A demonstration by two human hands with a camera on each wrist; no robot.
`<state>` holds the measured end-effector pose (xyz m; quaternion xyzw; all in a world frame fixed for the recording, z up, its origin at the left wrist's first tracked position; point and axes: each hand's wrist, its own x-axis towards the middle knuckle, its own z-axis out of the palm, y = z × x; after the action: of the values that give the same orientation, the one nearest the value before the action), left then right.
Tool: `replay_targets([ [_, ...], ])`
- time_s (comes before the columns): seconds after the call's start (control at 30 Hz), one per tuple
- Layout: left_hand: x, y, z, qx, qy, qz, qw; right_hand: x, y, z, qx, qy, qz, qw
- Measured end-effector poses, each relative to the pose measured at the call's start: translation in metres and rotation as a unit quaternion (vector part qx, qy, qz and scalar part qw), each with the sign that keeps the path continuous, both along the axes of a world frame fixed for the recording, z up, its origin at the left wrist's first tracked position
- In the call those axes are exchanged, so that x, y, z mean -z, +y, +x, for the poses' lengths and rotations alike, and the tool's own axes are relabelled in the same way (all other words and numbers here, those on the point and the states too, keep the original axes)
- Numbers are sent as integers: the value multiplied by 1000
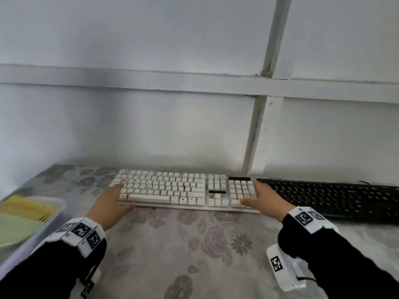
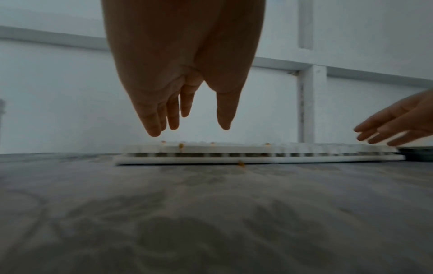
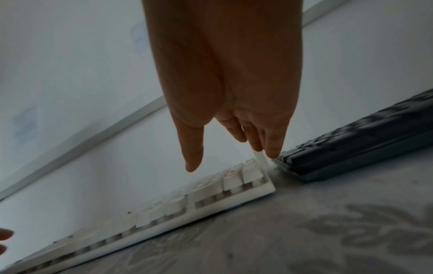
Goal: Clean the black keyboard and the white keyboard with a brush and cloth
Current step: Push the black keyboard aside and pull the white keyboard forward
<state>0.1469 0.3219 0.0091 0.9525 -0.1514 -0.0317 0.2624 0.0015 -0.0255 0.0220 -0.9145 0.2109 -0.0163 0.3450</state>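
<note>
The white keyboard with stained keycaps (image 1: 183,190) lies along the far edge of the floral-patterned tablecloth (image 1: 194,244), close to the pale wall (image 1: 151,126). The black keyboard (image 1: 328,197) sits just beside its right end. The left hand (image 1: 112,201) and right hand (image 1: 265,199) reach its two ends, fingers straight, grasping nothing. A white tray (image 1: 32,238) holding a yellow-bristled brush (image 1: 28,208) sits left. Only the left wrist view shows orange crumbs (image 2: 241,164) at the front edge.

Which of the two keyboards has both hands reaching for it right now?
The white keyboard: left hand at its left end, right hand at its right; the black keyboard lies beside it.
</note>
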Motion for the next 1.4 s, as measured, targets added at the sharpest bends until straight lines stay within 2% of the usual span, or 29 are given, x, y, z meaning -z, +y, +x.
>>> replay_targets([
  [0.17, 1, 25, 54, 26, -3, -15, 1000, 10, 9, 16, 46, 19, 6, 999],
  [0.27, 2, 29, 72, 36, 34, 5, 999, 9, 10, 19, 72, 41, 35, 996],
  [0.5, 1, 22, 88, 32, 120, 5, 992, 8, 16, 23, 87, 49, 76, 992],
  [0.67, 20, 28, 101, 25, 116, 1, 993, 4, 23, 16, 85, 28, 103, 991],
  [0.77, 4, 25, 79, 2, 125, 4, 992, 7, 25, 11, 93, 21, 114, 989],
  [0.87, 5, 30, 62, -26, 130, 21, 991, 8, 28, 1, 96, 18, 123, 988],
  [1.17, 3, 57, -12, -52, 147, -62, 986, 2, 46, -53, 82, 0, 126, 989],
  [1.3, 1, 64, -43, -55, 148, -76, 985, 2, 55, -86, 86, -12, 119, 989],
  [1.4, 5, 70, -58, -58, 148, -51, 986, 6, 58, -111, 92, -14, 117, 989],
])
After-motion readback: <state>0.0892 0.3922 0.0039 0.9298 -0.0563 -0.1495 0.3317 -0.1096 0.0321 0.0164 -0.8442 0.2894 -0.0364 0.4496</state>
